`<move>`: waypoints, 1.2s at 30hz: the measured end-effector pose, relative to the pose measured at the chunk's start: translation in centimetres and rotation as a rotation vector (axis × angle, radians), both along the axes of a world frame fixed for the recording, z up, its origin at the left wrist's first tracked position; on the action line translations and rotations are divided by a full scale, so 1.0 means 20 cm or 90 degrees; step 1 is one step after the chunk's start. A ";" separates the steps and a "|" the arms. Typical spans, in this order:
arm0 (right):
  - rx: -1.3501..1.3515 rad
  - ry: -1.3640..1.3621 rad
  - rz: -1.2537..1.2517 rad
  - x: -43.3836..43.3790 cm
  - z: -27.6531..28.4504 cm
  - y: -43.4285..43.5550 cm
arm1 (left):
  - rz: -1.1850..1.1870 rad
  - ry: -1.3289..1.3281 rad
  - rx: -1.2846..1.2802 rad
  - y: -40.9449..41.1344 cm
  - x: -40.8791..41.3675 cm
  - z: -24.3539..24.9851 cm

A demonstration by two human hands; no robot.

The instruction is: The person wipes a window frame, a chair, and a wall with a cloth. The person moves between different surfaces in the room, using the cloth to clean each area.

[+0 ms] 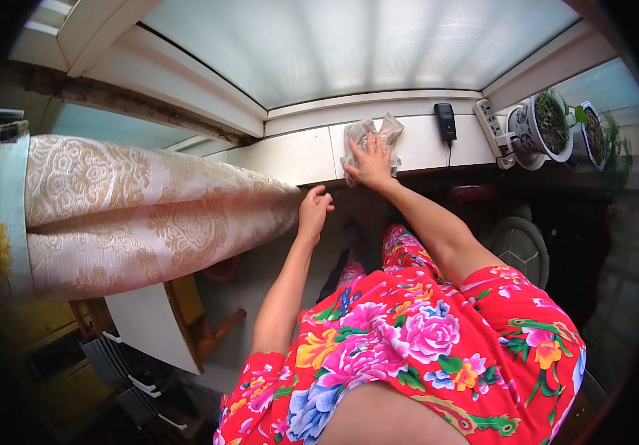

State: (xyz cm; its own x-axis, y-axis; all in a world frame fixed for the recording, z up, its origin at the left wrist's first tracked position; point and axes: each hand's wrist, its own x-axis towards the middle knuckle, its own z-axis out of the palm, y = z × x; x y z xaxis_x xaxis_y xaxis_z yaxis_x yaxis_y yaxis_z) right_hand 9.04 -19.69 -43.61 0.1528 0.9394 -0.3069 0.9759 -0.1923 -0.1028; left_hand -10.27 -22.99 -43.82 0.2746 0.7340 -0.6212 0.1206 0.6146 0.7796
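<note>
My right hand [374,164] lies flat with spread fingers on a crumpled greyish cloth [357,132], which rests on the white tiled window sill [291,158]. Below the sill's front edge, beside the lower end of a patterned curtain [186,217], is my left hand [315,210]. Its fingers are loosely bent and apart, and nothing shows in them. Right of the cloth, a black corded device [445,122] sits on the sill.
A white power strip [489,125] with a plug and lit red light lies further right, next to a potted plant [550,119] and a second planter [593,133]. Frosted window glass [364,50] rises behind the sill. A white-topped table [150,322] stands lower left.
</note>
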 end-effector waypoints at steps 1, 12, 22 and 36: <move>0.045 -0.017 -0.011 -0.03 -0.14 -0.01 | -0.024 0.012 -0.017 0.00 -0.03 0.00; 0.114 0.000 0.210 0.20 -0.16 -0.18 | -0.163 0.060 0.082 -0.01 0.00 0.08; 0.272 0.207 0.030 0.42 -0.26 -0.31 | -0.247 0.151 0.358 0.26 0.02 0.42; 0.985 0.402 0.224 0.12 1.53 0.28 | 0.228 0.230 1.287 0.88 0.02 1.71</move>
State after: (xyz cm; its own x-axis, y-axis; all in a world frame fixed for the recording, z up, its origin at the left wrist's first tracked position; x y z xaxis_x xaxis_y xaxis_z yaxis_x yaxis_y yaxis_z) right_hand 11.45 -14.09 -13.08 0.1104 0.3564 0.9278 0.6839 0.6501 -0.3311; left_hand -9.91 -5.44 -9.53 0.0765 0.2798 0.9570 0.4837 -0.8497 0.2098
